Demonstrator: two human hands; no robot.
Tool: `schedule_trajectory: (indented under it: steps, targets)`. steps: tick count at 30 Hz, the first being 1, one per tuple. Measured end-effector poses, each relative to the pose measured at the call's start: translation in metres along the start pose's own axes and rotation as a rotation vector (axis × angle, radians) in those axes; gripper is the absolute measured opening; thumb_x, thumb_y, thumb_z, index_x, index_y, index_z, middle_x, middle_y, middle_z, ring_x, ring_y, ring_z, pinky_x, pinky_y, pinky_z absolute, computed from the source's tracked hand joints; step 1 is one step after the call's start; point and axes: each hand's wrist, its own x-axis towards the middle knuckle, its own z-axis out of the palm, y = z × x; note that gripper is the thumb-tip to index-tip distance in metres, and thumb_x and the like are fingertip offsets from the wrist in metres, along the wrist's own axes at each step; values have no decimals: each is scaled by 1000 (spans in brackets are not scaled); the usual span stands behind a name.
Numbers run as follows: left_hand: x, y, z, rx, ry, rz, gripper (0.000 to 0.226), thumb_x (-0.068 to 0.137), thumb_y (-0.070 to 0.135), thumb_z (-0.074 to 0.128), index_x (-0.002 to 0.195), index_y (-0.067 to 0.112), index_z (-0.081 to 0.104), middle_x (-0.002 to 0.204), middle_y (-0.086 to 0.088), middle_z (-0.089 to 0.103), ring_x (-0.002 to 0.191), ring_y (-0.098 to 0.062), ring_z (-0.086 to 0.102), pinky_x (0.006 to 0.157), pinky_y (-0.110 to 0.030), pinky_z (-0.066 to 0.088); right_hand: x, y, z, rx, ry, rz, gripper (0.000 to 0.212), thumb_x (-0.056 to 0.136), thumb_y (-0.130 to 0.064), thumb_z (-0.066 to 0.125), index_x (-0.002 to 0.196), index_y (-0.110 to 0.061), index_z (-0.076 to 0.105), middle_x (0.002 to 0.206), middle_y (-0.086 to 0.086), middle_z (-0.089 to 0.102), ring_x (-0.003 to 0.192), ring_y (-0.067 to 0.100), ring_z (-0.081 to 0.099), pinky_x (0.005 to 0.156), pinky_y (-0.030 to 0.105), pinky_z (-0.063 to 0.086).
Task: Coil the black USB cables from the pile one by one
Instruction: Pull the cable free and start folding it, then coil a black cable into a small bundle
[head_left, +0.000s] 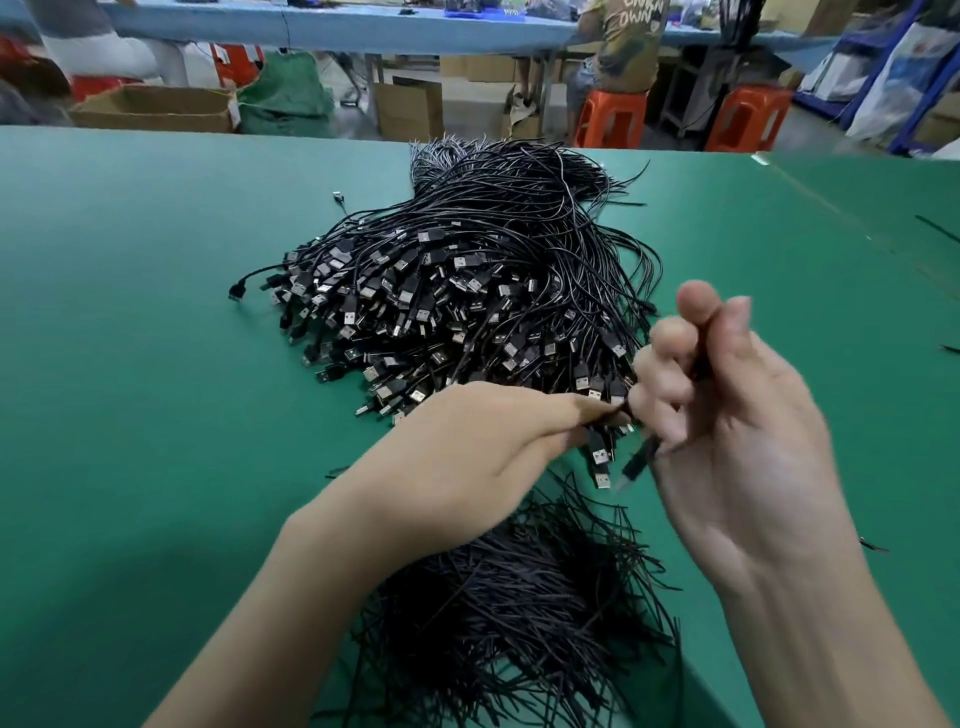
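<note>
Green table (156, 364), heaped black silver-plugged USB cables (467, 291), strands in grip of left hand (467, 457), right hand (737, 441).

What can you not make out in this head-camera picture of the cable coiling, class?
Head view: whether the held cable, between left hand and right hand, is coiled yet; motion blur and curled fingers hide it.
Head view: the pile's cable count; strands overlap each other.
Head view: the near bundle of black strands; the left forearm covers part, the bottom edge cuts it off.
</note>
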Motion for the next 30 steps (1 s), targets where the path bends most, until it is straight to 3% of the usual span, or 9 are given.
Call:
schedule_trajectory:
  steps: [3,6,8,11,14,18,21,24,30]
  targets:
    - [2,12,-3,29,2,27,28,109,36,45,118,29,70,99,15,73,93,-3,64,83,-35,51,-1,6,-4,-464,73,-218,36,111,-25,34,100,-9,64,90,8,77,80,20,75,69,25,58]
    - [1,18,-7,59,48,99,30,104,34,49,75,30,56,72,11,58,71,-8,53,69,-36,48,-6,18,-4,-859,45,-337,33,111,-24,38,102,-12,67,94,-1,77,90,18,75,77,27,59]
    - [-1,23,-13,87,99,100,40,97,29,55,65,35,33,62,14,39,61,-4,41,60,-30,38,-10,26,-3,-1096,22,-376,32,110,-26,40,99,-17,69,89,-11,74,86,7,72,74,19,55]
    - [-7,19,-25,110,187,97,26,96,34,59,71,32,51,65,17,43,64,0,46,62,-24,36,-9,30,-3,-1268,12,-280,38,109,-35,40,80,-33,65,66,-14,64,63,4,61,56,15,41]
    - [-11,5,-36,-12,291,115,26,101,33,54,77,26,60,72,13,55,73,-12,57,65,-26,43,-6,24,-5,-1011,-115,73,49,108,-45,36,68,-35,64,52,-10,47,47,4,39,51,17,29]
    - [-5,-7,-24,-174,366,71,25,105,27,56,85,15,66,75,5,59,73,-17,57,66,-27,43,-9,16,0,-358,-442,487,50,104,-46,34,83,-17,69,54,-8,34,50,12,26,49,24,25]
    - [-1,-11,-10,-403,309,49,25,108,20,49,102,11,72,90,0,69,85,-21,65,76,-38,52,-9,15,4,-6,-443,460,34,106,-27,37,90,-13,64,57,-10,37,49,7,26,47,21,26]
    - [-1,-17,-6,-394,226,-24,28,110,19,45,118,20,71,98,2,72,91,-19,67,84,-39,53,-7,16,6,8,-259,368,31,106,-28,41,90,-15,64,56,-12,35,47,3,27,44,17,28]
    - [2,2,7,-294,-65,-156,25,105,26,42,94,38,61,68,3,62,57,-16,52,61,-48,50,-4,15,9,-30,-2,73,31,106,-26,42,92,-17,68,62,-8,47,51,5,39,47,17,37]
